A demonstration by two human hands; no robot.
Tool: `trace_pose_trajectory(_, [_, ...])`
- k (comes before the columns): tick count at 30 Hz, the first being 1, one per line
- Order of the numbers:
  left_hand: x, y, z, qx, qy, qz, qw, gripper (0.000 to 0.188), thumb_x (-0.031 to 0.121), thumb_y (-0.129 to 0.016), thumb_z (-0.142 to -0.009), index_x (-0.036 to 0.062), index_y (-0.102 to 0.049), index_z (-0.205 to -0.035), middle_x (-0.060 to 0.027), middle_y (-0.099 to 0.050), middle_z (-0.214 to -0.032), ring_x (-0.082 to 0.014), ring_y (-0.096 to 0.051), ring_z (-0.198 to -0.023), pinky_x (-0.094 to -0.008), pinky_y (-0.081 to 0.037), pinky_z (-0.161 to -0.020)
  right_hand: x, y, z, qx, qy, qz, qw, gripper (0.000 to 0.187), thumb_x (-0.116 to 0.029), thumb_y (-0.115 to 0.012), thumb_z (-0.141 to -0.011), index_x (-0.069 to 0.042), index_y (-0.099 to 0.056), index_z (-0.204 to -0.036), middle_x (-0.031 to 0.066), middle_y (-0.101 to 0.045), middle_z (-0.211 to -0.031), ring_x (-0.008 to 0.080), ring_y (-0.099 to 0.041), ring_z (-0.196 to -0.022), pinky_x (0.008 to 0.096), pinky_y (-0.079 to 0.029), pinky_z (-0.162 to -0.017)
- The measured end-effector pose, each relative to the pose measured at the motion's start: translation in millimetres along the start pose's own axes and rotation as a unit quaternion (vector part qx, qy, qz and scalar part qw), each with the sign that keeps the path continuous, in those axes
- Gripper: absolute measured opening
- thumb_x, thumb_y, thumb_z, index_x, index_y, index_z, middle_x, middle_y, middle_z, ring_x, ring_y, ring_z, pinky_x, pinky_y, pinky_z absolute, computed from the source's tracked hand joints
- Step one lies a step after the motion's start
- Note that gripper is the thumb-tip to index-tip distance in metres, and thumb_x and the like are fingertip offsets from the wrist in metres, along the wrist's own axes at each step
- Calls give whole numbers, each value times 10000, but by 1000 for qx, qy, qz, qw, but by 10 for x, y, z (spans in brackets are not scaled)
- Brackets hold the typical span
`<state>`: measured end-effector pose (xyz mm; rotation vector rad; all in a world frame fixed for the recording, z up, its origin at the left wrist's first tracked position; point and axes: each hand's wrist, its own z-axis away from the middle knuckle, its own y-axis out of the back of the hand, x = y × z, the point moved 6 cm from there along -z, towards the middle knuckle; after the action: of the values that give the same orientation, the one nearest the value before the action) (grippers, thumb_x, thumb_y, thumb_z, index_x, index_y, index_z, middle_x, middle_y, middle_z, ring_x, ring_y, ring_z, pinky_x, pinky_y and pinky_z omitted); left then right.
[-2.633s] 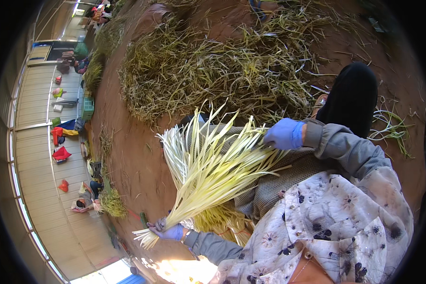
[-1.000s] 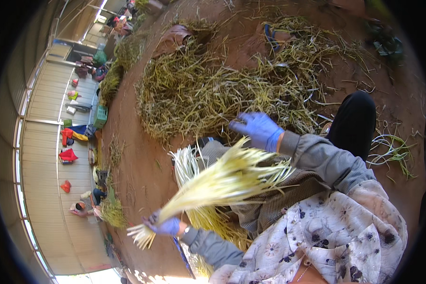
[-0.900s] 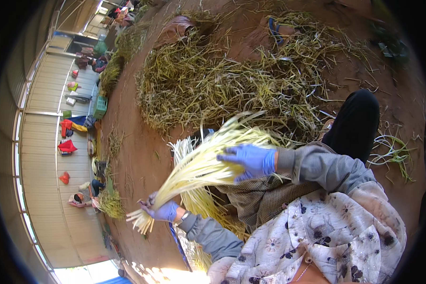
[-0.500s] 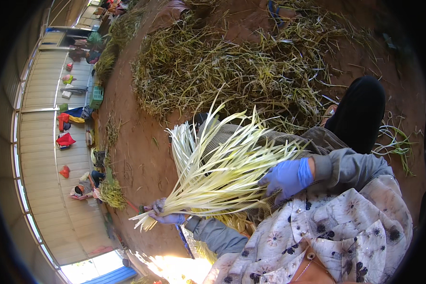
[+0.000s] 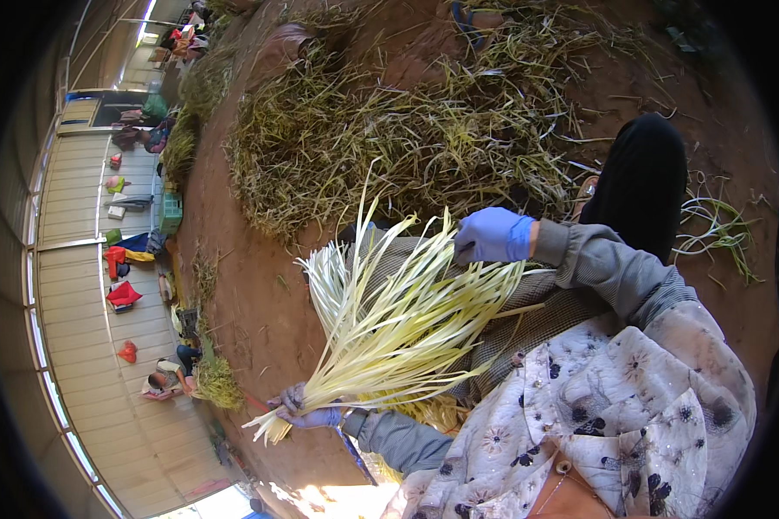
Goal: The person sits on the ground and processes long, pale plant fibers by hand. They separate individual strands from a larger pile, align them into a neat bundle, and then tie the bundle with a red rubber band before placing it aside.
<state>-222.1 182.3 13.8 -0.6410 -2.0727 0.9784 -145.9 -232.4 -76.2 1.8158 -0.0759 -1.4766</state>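
My left hand (image 5: 307,413), in a bluish-purple glove, is closed round the pale base of a bundle of yellow chives (image 5: 398,333). The long, thin leaves fan out up and to the right across my lap. At the far right side of the fan is my gloved right hand (image 5: 496,235), its fingers curled together beside the leaf tips. What lies between those fingers is hidden. White stalk ends (image 5: 326,281) of more chives show behind the bundle, over the checked cloth (image 5: 571,313) on my lap. Further yellow leaves (image 5: 428,413) lie below the bundle, near my left sleeve.
A wide heap of dry leaves (image 5: 389,147) covers the brown ground ahead. Loose pale leaves (image 5: 714,225) lie right of my knee (image 5: 645,177). Along the wall at left are a green crate (image 5: 171,214) and another person (image 5: 169,378) beside a leaf pile (image 5: 218,383).
My right hand has moved up and slightly left, from beside the lower leaves to the upper leaf tips, and its fingers have drawn together. My left hand keeps its hold on the bundle.
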Motion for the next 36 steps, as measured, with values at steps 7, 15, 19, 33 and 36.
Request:
trace_pose_trajectory(7, [63,-4,24,3,-25,-11,1000,296,172,-482,-867,35,-519,-1126,42,-410,-574,-37,-382,-523,-167,-352,-480,68,-393,-214,-41,-80,184,979,205,-267,-624,-724,-73,-651,-787,103,-596,-682,266,-602,-663,366,-476,-600])
trace_pose_trajectory(15, [72,24,25,2,-23,-19,1000,292,178,-482,-867,43,-524,-1123,45,-404,-572,-44,-367,-518,-165,-342,-478,294,-433,-125,-36,-98,-1,995,227,-238,-536,-793,-81,-535,-958,127,-614,-795,310,-596,-744,385,-468,-675])
trace_pose_trajectory(19, [47,-11,30,4,-33,-28,999,284,164,-484,-864,39,-529,-1114,40,-421,-582,-44,-377,-523,-162,-345,-476,292,-570,-108,-31,-57,-56,996,281,-247,-617,-734,-86,-539,-950,121,-615,-816,301,-596,-762,372,-467,-693])
trace_pose_trajectory(33, [58,-21,55,11,-26,-47,999,276,190,-473,-873,49,-527,-1104,37,-401,-565,-41,-379,-495,-162,-361,-460,391,-376,-70,74,33,-123,989,150,-217,-607,-749,-79,-644,-794,116,-616,-732,283,-597,-668,349,-480,-632])
trace_pose_trajectory(36, [92,-18,41,13,-22,-31,999,245,173,-468,-867,54,-538,-1069,44,-378,-554,-27,-368,-481,-157,-361,-455,634,-74,-24,99,-5,23,995,109,-186,-597,-748,-95,-644,-786,103,-612,-709,275,-597,-644,343,-487,-617])
